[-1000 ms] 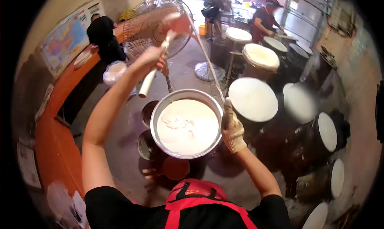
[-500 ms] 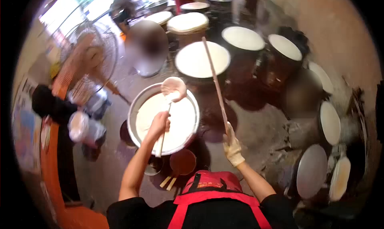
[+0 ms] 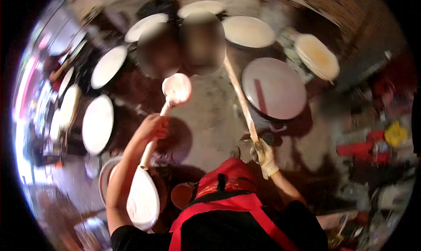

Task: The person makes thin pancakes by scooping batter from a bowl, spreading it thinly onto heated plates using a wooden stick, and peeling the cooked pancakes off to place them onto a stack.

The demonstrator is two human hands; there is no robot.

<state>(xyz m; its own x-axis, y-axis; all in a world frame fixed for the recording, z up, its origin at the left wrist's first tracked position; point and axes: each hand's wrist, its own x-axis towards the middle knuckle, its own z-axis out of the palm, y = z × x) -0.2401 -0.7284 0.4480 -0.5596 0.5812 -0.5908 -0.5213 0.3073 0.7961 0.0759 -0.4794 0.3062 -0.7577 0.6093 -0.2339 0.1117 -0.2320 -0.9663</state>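
My bare left hand (image 3: 153,127) is closed around the handle of a ladle (image 3: 178,89), its round bowl coated with white batter and held out over the floor. My right hand (image 3: 264,159), in a pale work glove, grips the lower end of a long wooden stick (image 3: 239,93). The stick points up and away, and its far end is hidden by a blurred patch. Right beside the stick lies a round grey griddle (image 3: 280,86) with a bare-looking surface. Below my left forearm, a basin (image 3: 103,176) of white batter is partly hidden by the arm.
Round griddles with white tops, such as one at the left (image 3: 98,124) and one at the back (image 3: 248,31), stand in an arc. A stack of browned flatbreads (image 3: 317,58) is at the far right. A reddish-brown bucket (image 3: 182,195) stands near my apron.
My view has turned right, from the batter basin to the grey griddle. The ladle has left its place over the basin, still in my left hand; the stick stays in my right.
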